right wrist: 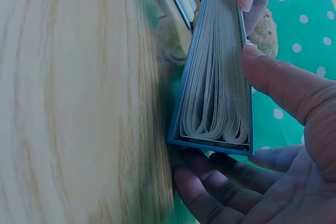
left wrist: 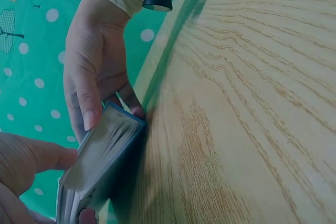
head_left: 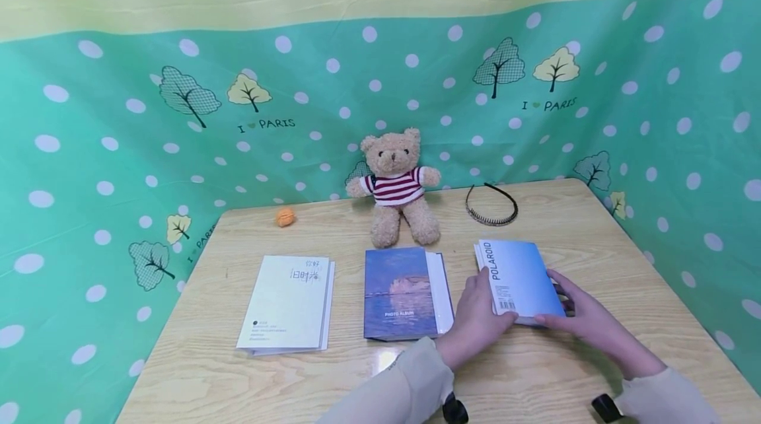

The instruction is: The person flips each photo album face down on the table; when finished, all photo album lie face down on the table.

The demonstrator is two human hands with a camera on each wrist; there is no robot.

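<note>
A blue photo album (head_left: 523,279) marked POLAROID is at the right of the table, held between both hands. My left hand (head_left: 478,315) grips its left side, with the thumb near the front corner. My right hand (head_left: 585,318) holds the right side; in the right wrist view its thumb lies on the cover and fingers curl below the album (right wrist: 215,77), whose page edges show. Left of these, an album with a painted sea cover (head_left: 397,292) lies beside the left forearm. Farther left is a white album (head_left: 288,302) with handwritten-style characters.
A teddy bear (head_left: 397,189) in a striped shirt sits at the back middle against the green dotted cloth (head_left: 333,113). Right of it lies a black toothed headband (head_left: 493,220). A small orange object (head_left: 285,216) is at the back left of the wooden table (head_left: 202,371).
</note>
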